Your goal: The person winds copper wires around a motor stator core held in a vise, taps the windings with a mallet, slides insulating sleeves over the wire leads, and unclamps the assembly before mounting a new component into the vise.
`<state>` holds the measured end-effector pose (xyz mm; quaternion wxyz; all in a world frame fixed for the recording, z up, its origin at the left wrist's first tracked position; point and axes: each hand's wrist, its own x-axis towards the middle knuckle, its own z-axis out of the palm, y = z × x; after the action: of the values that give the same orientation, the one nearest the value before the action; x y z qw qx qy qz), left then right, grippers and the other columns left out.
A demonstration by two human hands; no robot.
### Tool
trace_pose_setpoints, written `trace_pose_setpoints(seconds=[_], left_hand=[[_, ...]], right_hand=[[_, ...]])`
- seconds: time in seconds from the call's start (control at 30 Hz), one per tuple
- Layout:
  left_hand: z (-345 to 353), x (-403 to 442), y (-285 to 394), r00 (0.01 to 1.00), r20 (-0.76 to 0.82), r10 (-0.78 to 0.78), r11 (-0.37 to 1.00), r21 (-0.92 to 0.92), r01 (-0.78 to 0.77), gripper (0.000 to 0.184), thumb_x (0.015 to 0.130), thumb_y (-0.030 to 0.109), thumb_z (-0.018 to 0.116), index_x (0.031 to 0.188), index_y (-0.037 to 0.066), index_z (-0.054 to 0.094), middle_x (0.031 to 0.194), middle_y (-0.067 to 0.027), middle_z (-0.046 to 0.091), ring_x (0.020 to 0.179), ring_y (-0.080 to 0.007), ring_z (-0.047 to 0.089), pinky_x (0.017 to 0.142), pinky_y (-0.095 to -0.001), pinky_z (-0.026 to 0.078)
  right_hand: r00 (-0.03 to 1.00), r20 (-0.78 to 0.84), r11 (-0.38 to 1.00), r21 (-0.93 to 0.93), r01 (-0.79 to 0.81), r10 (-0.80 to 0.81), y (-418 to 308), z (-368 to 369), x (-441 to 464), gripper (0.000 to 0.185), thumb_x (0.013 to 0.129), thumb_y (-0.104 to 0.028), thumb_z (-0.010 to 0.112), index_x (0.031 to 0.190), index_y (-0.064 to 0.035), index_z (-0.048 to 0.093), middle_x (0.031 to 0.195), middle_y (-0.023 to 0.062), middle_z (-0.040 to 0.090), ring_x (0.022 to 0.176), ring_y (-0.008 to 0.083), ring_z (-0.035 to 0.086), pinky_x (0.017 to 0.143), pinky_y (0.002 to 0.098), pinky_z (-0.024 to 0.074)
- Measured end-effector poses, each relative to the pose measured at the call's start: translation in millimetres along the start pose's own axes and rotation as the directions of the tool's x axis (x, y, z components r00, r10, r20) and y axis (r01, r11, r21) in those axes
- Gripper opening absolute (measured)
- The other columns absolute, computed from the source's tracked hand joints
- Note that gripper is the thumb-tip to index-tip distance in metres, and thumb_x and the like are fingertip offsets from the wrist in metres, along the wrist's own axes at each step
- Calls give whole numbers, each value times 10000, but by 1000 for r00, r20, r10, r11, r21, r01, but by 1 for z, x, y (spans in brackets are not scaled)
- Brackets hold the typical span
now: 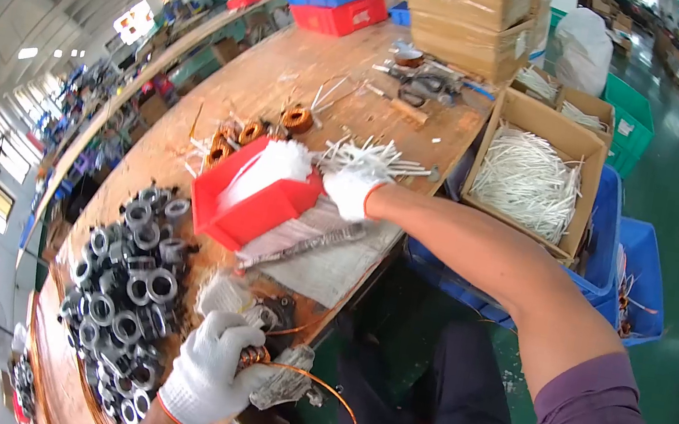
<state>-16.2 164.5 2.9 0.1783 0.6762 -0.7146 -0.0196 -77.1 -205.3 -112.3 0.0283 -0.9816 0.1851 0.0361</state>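
My left hand (210, 365), in a white knit glove, is closed around a small ring coil (253, 356) wound with copper wire. A long loose copper wire (344, 408) curves from it toward the lower edge. My right hand (350, 191), also gloved in white, is at a pile of thin white tubes (379, 158) beside the red bin. Its fingertips blend into the tubes, so their grip is unclear. The red bin (255, 212) holds a white mass and stands on a grey sheet (322, 267).
Many black and silver rings (127, 294) are heaped at left. Finished-looking copper coils (259, 130) lie behind the red bin. Hand tools (417, 87) sit farther back near cardboard boxes (468, 19). At right, an open carton (530, 185) of white tubes stands over blue crates (637, 268).
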Motion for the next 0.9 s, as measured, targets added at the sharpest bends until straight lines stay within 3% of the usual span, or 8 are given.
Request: trace_pose_setpoints(seconds=[0.2,0.27,0.4,0.57,0.67,0.8,0.83,0.9], left_hand=[[1,-2,-2,998,-15,60,998,14,-60,397,821,162,889,1106,49,637,1054,-188,624,919,-408,668,781,-467,571],[2,-2,-1,998,-21,60,998,36,-59,394,823,149,882,1113,50,634,1076,-189,619,944,-416,662,797,-472,565],[5,-3,2,996,-59,61,997,56,-57,390,815,155,872,1117,54,647,1081,-190,611,953,-419,657,803,-466,556],[5,-3,17,997,-75,24,990,141,-13,331,795,90,835,1076,51,664,1091,-171,618,1007,-400,638,862,-469,535],[8,5,51,966,-95,240,887,425,-179,248,797,67,780,1033,74,704,1033,-146,621,968,-370,613,855,-475,505],[35,6,102,933,250,258,958,56,-280,161,875,119,706,1033,90,708,843,-91,616,789,-325,641,765,-441,521],[41,8,111,905,312,288,947,44,-317,146,884,135,701,1024,90,702,835,-85,614,774,-315,649,739,-435,527],[43,12,124,890,376,256,967,-95,-238,101,933,161,683,1001,87,679,840,-105,640,771,-335,680,704,-458,549]], right_hand=[[878,-477,990,105,97,-36,-8,-4,-48,215,836,-228,663,890,-80,809,964,204,787,919,380,769,824,503,594],[853,-513,923,368,116,97,-32,-16,-86,215,888,-217,627,877,-68,781,926,223,753,912,407,736,842,512,576],[817,-485,407,845,346,313,-101,-9,-161,194,952,-184,616,969,-29,731,854,175,736,811,302,728,765,429,555],[1000,8,-205,979,-7,4,-170,-29,-249,353,1078,-294,616,941,18,711,750,33,658,700,96,572,644,309,475],[988,-39,-107,993,56,152,-164,-23,-285,351,1095,-262,588,918,20,699,727,48,634,678,103,539,635,308,461],[957,-232,429,893,139,172,-154,-2,-335,211,1025,-214,687,912,-37,705,765,105,706,630,318,680,573,385,507],[959,-234,429,892,144,163,-151,1,-342,211,1025,-214,687,912,-37,705,765,105,706,630,318,680,573,385,507],[875,-484,702,627,338,11,-144,6,-354,137,951,-208,767,894,-95,718,706,71,664,563,335,644,504,411,496]])
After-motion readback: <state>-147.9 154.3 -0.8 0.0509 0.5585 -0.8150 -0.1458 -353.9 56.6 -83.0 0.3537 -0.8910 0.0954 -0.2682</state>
